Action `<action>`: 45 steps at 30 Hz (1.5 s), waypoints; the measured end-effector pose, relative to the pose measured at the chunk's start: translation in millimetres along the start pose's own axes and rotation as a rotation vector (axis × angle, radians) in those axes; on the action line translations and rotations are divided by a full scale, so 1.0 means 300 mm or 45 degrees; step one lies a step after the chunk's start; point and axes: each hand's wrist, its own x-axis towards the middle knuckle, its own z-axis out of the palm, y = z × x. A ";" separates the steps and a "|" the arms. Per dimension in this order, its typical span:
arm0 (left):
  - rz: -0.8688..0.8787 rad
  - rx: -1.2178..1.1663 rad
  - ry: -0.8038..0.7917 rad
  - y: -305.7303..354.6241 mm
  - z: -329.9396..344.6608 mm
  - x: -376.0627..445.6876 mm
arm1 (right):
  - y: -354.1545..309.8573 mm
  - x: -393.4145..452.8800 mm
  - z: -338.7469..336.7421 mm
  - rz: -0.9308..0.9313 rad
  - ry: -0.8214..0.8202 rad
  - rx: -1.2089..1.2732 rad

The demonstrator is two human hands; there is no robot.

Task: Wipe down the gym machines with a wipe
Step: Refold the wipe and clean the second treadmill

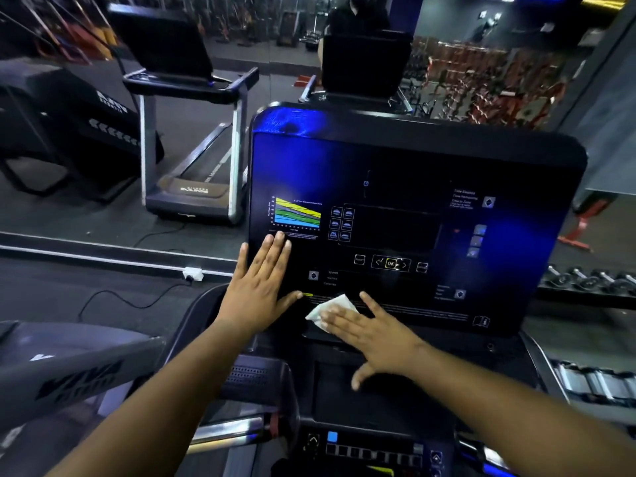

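The wide glossy black treadmill console panel (pixel 413 187) fills the centre, its top edge at the far side and open dark surface to the right of both hands. The left hand (pixel 261 287) lies flat with fingers spread on the panel's left edge. The right hand (pixel 371 333), fingers straight, presses the small crumpled white wipe (pixel 332 308) against the panel's near edge; the fingertips are blurred.

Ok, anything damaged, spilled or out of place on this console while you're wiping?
Nothing stands out. The console looks intact, with no spill; the right hand presses the wipe flat on its lower edge, and the left hand rests flat beside it.
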 end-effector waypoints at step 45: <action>0.035 0.099 0.006 0.267 -0.073 0.178 | 0.649 -0.208 -0.199 0.936 0.508 0.171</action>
